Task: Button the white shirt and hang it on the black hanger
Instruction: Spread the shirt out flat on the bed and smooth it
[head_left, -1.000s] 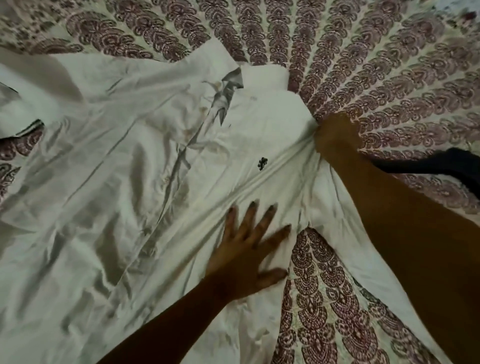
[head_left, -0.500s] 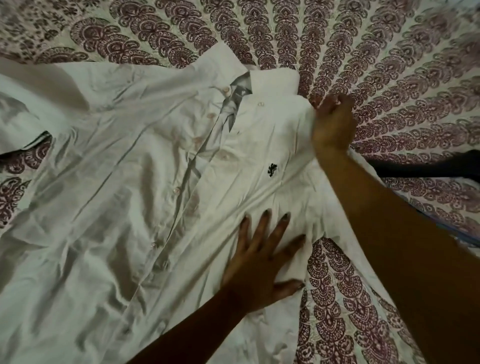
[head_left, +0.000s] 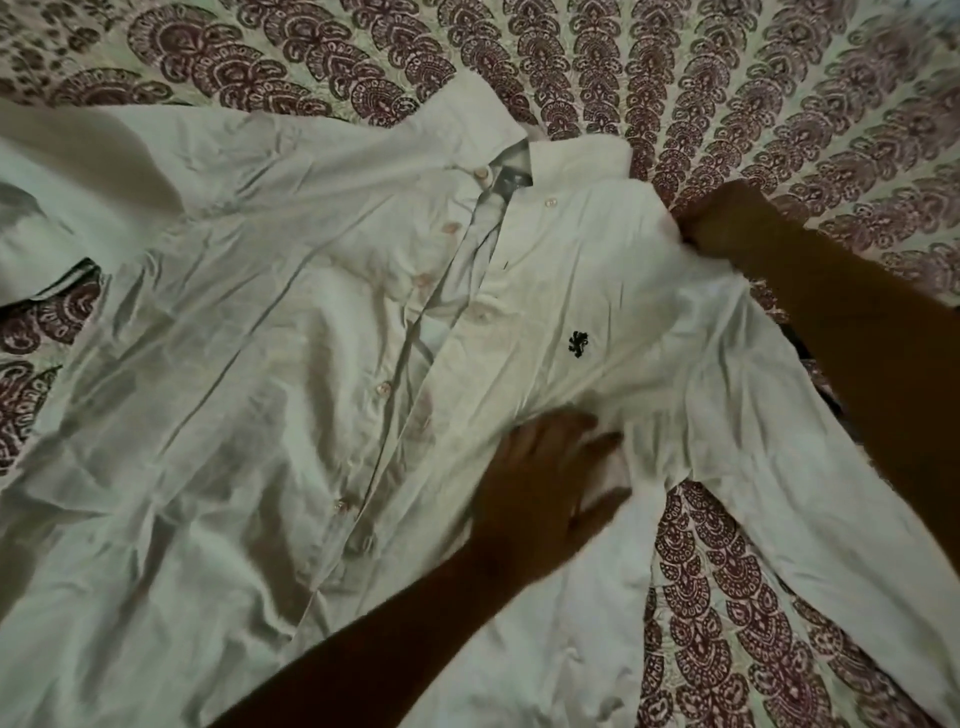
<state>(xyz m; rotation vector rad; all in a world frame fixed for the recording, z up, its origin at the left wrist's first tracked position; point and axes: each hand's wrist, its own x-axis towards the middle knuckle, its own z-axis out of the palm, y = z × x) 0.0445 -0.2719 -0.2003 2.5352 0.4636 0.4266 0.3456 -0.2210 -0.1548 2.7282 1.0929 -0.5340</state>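
Observation:
The white shirt (head_left: 291, 374) lies front-up and creased across the bed, collar toward the top. Its placket runs down the middle with several pale buttons (head_left: 383, 388); the upper part near the collar gapes. A small black emblem (head_left: 577, 345) marks the chest. My left hand (head_left: 540, 478) lies flat on the cloth below the emblem, fingers spread and blurred. My right hand (head_left: 727, 221) grips the shirt's shoulder seam at the right, fingers curled into the cloth. Only a dark sliver (head_left: 810, 358) shows behind my right forearm; I cannot tell if it is the hanger.
A cream bedsheet with maroon paisley print (head_left: 717, 83) covers the whole surface. One sleeve (head_left: 810, 467) stretches toward the lower right under my right arm; the other sleeve (head_left: 47, 208) is bunched at the left edge.
My right hand has kept hold of the shoulder cloth. My left hand stays pressed on the shirt front, its fingers now closer together and blurred. The view has shifted.

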